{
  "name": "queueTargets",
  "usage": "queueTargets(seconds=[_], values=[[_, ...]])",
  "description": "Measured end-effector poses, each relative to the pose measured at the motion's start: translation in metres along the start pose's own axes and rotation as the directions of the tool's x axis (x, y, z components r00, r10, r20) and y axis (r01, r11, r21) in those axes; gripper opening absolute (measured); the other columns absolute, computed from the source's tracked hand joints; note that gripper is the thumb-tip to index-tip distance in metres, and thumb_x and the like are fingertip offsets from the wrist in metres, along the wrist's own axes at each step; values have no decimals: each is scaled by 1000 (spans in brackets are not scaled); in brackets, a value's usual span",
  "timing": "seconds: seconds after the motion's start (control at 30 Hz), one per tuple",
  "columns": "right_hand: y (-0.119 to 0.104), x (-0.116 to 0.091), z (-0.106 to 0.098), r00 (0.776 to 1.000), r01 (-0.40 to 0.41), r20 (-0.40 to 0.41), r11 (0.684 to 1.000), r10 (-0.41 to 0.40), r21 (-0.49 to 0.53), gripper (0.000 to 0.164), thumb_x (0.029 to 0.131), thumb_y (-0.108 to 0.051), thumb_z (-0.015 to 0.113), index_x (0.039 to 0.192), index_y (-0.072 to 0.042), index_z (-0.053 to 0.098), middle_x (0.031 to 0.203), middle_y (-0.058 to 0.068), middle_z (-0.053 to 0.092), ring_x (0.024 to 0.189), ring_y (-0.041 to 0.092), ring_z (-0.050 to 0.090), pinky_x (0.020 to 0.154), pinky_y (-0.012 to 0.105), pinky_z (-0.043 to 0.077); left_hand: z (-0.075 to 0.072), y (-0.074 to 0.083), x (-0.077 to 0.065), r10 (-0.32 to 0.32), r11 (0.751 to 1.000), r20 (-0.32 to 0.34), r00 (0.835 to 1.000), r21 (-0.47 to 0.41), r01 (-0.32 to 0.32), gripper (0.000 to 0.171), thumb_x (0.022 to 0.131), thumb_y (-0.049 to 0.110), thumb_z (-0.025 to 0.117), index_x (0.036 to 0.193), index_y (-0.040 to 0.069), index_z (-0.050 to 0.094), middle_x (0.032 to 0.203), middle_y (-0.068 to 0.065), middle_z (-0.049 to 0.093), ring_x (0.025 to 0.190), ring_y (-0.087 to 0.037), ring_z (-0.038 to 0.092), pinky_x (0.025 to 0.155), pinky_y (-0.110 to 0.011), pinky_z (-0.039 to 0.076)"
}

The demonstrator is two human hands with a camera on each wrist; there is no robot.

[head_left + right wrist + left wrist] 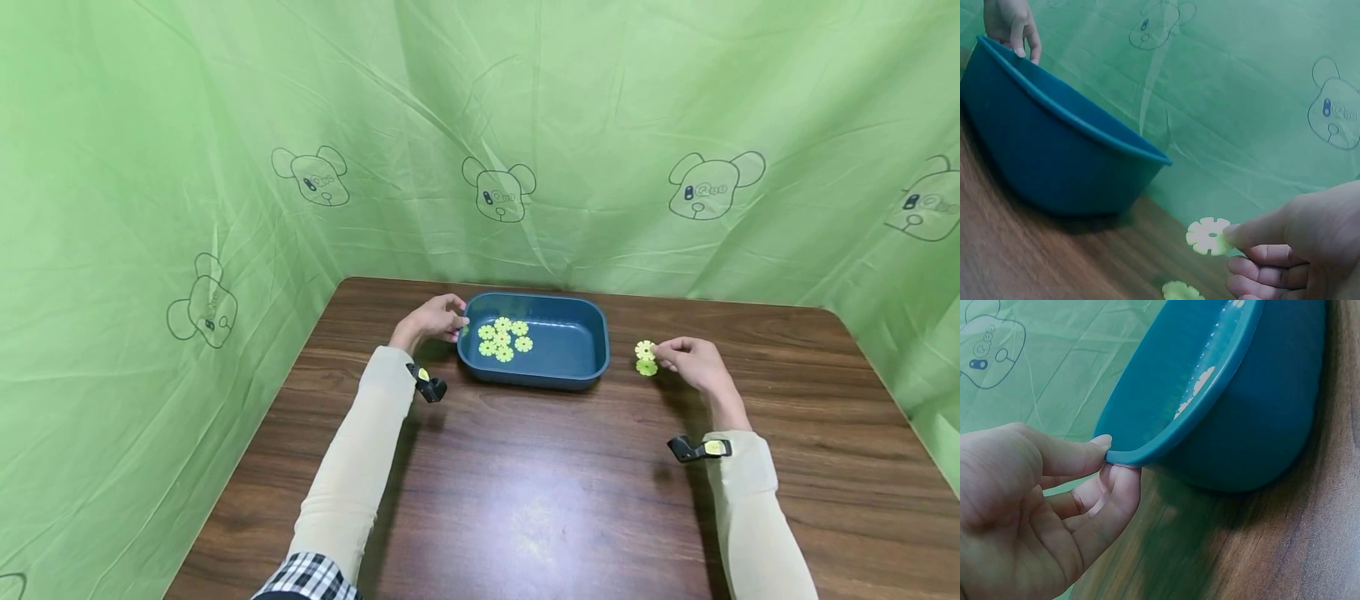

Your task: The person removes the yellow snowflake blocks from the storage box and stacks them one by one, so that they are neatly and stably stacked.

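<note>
A dark blue rectangular basin (566, 354) stands on the table, with several yellow-green notched flower discs (504, 353) lying in its left half. My left hand (437, 319) pinches the basin's left rim, thumb over the edge and fingers under it, as the left wrist view shows. To the right of the basin, my right hand (692, 362) holds a pale yellow flower disc (1209, 236) by its edge between thumb and fingers. Close below that disc, a greener flower disc (647, 367) lies on the table.
The brown wooden table (480, 475) has a glossy bright reflection near its front. Green cloth (420, 100) printed with bear faces hangs behind the table and along both sides. Each wrist wears a black strap mount (697, 449).
</note>
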State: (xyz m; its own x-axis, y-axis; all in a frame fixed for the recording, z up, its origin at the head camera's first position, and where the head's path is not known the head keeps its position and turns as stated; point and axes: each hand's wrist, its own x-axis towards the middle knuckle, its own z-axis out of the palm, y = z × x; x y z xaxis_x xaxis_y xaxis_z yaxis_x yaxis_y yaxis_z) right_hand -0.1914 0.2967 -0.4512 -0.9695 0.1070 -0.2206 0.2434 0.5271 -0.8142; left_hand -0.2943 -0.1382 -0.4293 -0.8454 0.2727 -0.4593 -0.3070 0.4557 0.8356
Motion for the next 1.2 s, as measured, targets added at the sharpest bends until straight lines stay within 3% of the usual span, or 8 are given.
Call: queueTargets(seconds=[0.13,0.27,0.67,0.87,1.2], values=[[6,0,0,1000,-19,-3,1000,19,-20,45,92,-35,63,113,5,61,81,-5,66,76,8,59,69,25,48,0,0,0,1,1000,-5,1000,10,-1,35,95,7,57,127,5,43,84,-10,52,70,-16,55,84,-41,57],[11,1,0,999,-31,8,998,32,-56,43,92,-34,62,112,5,62,80,-5,65,76,9,58,66,21,45,0,0,1,2,1000,-5,1000,6,-2,35,95,7,58,126,5,44,83,-9,52,69,-16,55,70,-29,57],[16,6,4,998,-36,-55,958,21,-284,34,90,-31,61,100,0,69,73,2,66,70,15,52,65,26,40,0,0,1,6,1000,-7,1000,16,-5,34,95,8,57,126,5,44,80,-8,52,69,-16,55,75,-33,58],[14,7,4,998,-41,-68,941,20,-337,33,89,-31,61,99,-1,70,73,4,66,74,22,55,63,27,40,-1,-1,1,11,1000,-4,1000,21,-11,34,95,8,57,126,5,43,80,-8,52,69,-16,56,74,-33,58],[13,7,6,998,-47,-57,922,28,-384,33,90,-33,59,100,-3,70,111,24,63,98,40,56,71,41,45,0,0,1,5,1000,-9,1000,22,-5,32,95,8,57,125,5,44,79,-7,52,68,-16,56,70,-30,57]])
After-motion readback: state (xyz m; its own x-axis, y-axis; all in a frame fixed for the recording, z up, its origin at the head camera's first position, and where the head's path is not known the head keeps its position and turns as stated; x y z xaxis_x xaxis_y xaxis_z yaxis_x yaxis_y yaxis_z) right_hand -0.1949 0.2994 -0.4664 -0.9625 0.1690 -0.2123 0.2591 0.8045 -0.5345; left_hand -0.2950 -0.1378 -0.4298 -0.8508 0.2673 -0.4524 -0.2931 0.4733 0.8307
